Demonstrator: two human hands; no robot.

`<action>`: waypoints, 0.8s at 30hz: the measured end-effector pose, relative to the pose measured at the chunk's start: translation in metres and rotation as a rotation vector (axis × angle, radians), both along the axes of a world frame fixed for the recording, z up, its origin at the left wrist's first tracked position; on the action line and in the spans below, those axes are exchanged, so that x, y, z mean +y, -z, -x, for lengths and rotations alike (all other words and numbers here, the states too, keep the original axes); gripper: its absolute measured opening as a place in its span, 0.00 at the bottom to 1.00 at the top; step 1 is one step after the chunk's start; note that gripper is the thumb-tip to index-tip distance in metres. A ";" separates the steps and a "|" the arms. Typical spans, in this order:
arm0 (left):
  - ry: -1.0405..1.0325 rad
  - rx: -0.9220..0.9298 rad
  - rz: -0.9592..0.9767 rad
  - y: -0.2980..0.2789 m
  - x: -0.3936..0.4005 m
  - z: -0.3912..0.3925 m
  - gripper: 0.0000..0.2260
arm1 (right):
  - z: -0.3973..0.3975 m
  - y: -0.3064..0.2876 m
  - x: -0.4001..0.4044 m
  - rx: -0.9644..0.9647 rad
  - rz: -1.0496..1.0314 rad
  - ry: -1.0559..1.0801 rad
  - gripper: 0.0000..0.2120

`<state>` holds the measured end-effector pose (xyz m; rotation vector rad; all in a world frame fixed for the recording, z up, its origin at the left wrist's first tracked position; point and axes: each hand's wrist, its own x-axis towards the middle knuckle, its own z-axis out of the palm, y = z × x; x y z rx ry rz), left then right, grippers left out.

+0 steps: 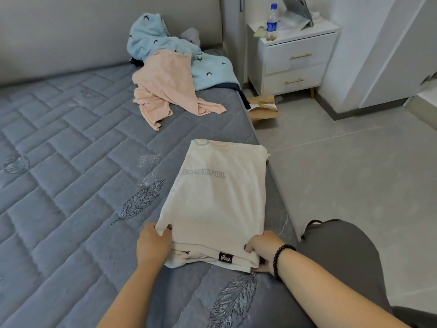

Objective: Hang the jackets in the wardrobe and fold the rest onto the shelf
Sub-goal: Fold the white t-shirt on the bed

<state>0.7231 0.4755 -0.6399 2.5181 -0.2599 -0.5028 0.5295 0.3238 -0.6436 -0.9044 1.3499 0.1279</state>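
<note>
The cream T-shirt [217, 200] lies flat on the grey quilted mattress [71, 162], along its right edge, its sides already turned in so it forms a long panel with the word "COLORFUL" across it. Far up the mattress, well apart from it, sits the unsorted heap — a light-blue fleece jacket [163, 48] with a peach garment [165, 88] spilling over its front. To the right stands a white nightstand [293, 60] carrying a water bottle [272, 21].

Both hands work the near hem. The left hand [153, 245] pinches the left corner, thumb on top and fingers curled under the cloth; the right hand [262, 252], a dark bead bracelet [282, 259] on its wrist, grips the right corner the same way, beside a small black label [225, 258].

The step in hand looks like the lengthwise fold — bringing the hem up toward the collar. To do it well, both corners should rise together and travel level, so the layers beneath do not slide out. Landing the hem square on the shoulder line, then smoothing from the middle outward, would keep the bundle neat enough for the shelf.
</note>
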 end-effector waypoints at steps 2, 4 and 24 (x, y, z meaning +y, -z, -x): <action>0.011 0.054 0.024 -0.005 0.006 -0.001 0.09 | 0.005 -0.002 0.001 0.018 -0.051 -0.039 0.12; -0.004 0.106 0.105 -0.010 0.012 -0.001 0.11 | 0.009 -0.005 0.002 0.009 -0.065 -0.052 0.09; 0.231 0.609 0.149 -0.105 0.063 0.062 0.09 | 0.101 -0.079 0.008 -0.520 0.014 0.286 0.13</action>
